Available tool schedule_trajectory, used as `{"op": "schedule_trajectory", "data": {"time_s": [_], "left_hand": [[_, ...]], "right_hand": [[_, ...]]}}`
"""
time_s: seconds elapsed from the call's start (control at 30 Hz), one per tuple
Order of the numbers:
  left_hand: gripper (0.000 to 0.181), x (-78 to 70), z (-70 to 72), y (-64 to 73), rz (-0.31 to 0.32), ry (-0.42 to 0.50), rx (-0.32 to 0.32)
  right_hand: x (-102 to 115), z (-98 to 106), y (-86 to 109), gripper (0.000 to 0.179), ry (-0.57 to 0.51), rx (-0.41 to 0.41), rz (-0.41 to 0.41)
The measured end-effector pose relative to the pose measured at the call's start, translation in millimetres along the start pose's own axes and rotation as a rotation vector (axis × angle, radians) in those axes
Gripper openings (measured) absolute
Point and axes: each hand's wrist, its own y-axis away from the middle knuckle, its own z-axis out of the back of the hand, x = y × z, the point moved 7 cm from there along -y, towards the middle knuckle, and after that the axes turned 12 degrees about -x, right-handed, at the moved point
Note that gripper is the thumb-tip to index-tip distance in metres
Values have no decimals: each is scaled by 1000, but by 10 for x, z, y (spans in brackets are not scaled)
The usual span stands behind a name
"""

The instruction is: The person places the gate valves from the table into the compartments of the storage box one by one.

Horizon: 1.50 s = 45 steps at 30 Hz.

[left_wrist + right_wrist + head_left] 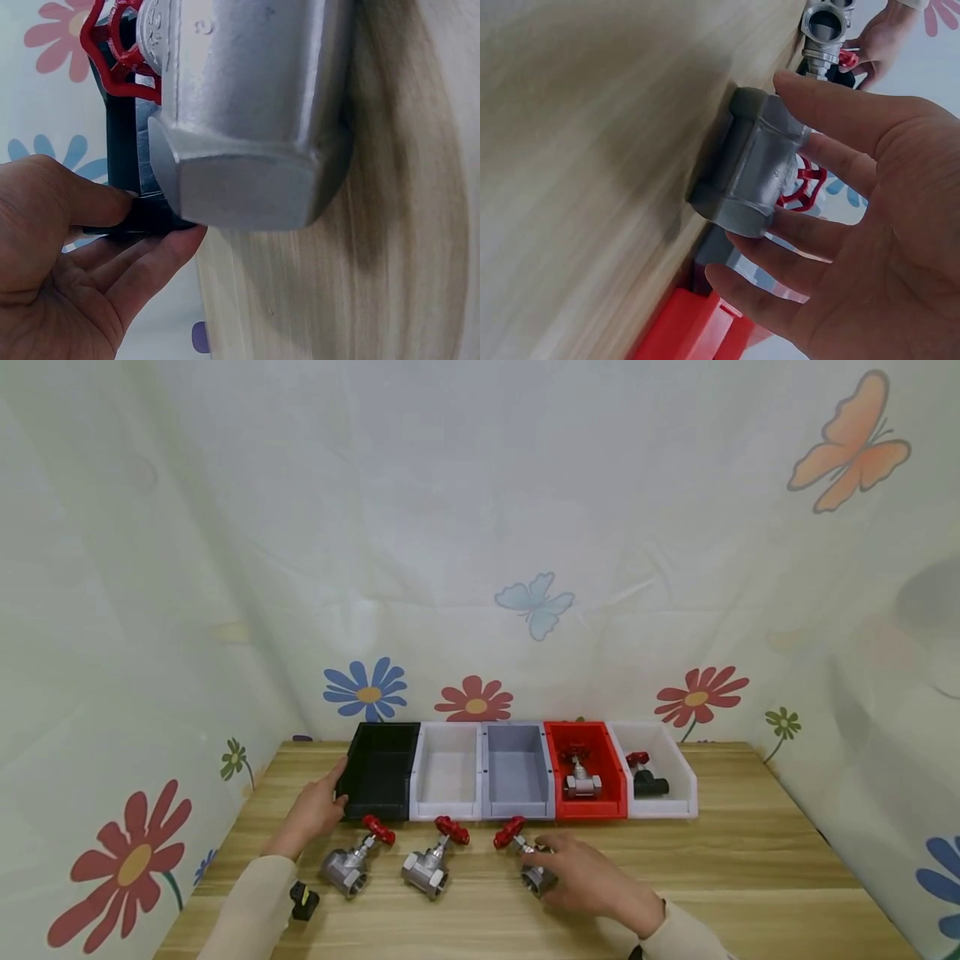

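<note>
Rightmost loose valve (750,165), a steel body with a red handwheel (510,832), lies on the wooden table (720,877) in front of the grey bin (517,770). We find the right hand (592,877) about its body, fingers relaxed and spread; whether they bear any of its weight we cannot tell. Two similar pieces, the middle valve (426,872) and the left valve (347,871), lie in line to its left, handwheels toward the bins.

We note the left hand (315,807) pinching the near left edge of the black bin (381,775) between thumb and fingers. Beside that bin, in one row, we record a white bin (447,770), the grey one, a red bin (592,811) containing a steel valve (582,785), and an end white bin (663,810) containing a black-bodied valve (650,786) with a red handle. Behind stands a pale backdrop (420,527) printed with flowers and butterflies.
</note>
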Motion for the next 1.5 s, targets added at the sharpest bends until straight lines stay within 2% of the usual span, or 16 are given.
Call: {"op": "schedule_trajectory", "data": {"time_s": [0.23, 0.7, 1.07, 1.3, 1.5], "left_hand": [[74, -6, -7, 11, 18, 9, 9], [72, -10, 7, 11, 6, 1, 14], [72, -23, 16, 5, 1, -3, 13], [71, -37, 28, -1, -17, -6, -10], [71, -23, 14, 5, -15, -4, -3]], "right_hand": [[16, -52, -12, 53, -14, -4, 5], [-18, -159, -40, 51, -49, -7, 23], [-17, -152, -82, 44, -73, -27, 52], [-16, -152, -148, 40, -112, 1, 63], [-6, -156, -157, 41, -105, -1, 85]]}}
